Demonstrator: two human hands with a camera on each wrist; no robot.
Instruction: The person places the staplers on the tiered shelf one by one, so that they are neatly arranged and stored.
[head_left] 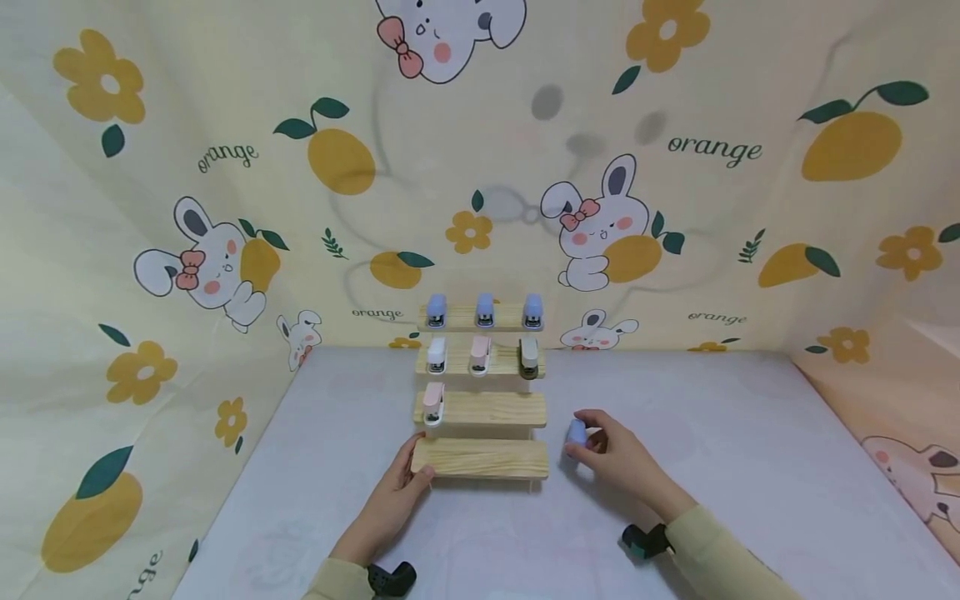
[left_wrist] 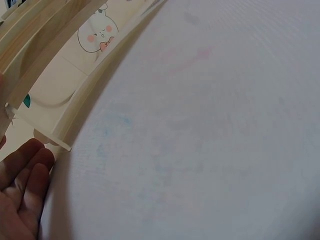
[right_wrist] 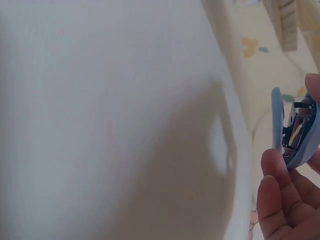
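My right hand (head_left: pixel 618 454) pinches a small blue stapler (head_left: pixel 576 433) between thumb and fingers, to the right of a wooden tiered rack (head_left: pixel 480 458). In the right wrist view the blue stapler (right_wrist: pixel 300 127) shows its metal inside and pale blue base. My left hand (head_left: pixel 393 496) grips the left end of the rack's lowest step, thumb at its front corner. Below the step, some of its fingers (left_wrist: pixel 35 185) show curled in the left wrist view. Three blue staplers (head_left: pixel 485 310) stand on the top step. A pink stapler (head_left: pixel 432 404) stands at the left of the third step.
On the second step are a white stapler (head_left: pixel 437 356), a pink stapler (head_left: pixel 480 355) and a grey stapler with a dark base (head_left: pixel 528 358). The rack stands on a white table (head_left: pixel 675 400), with a printed cloth (head_left: pixel 465 150) behind and at the sides.
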